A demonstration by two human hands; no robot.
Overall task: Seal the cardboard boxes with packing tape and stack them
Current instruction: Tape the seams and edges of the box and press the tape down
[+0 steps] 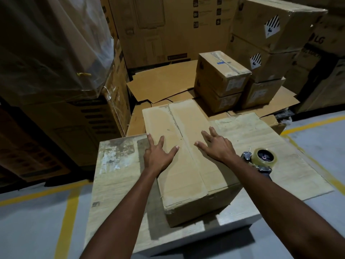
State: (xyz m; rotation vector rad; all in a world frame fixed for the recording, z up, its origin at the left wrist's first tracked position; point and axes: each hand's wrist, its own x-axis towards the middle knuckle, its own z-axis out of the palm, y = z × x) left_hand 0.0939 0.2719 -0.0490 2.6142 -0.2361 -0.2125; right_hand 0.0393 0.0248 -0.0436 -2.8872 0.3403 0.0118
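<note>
The cardboard box (186,120) sits on the bench (115,174), near its middle, with the long axis running away from the person. Both top flaps are closed and meet along a centre seam (189,146); whether tape covers this seam cannot be told. The left grip (158,152) lies flat on the left flap, fingers straight and spread apart, clamped on nothing. The right grip (217,146) lies flat on the right flap in the same way, fingers spread, thumb pointing toward the seam. The tape dispenser (261,159), loaded with a clear roll, rests on the bench just beside the right forearm, apart from the box. Behind the bench, two taped boxes (222,71) stand stacked one on the other on flattened cardboard sheets (160,81). Yellow lines (69,212) mark the grey floor (28,230).
</note>
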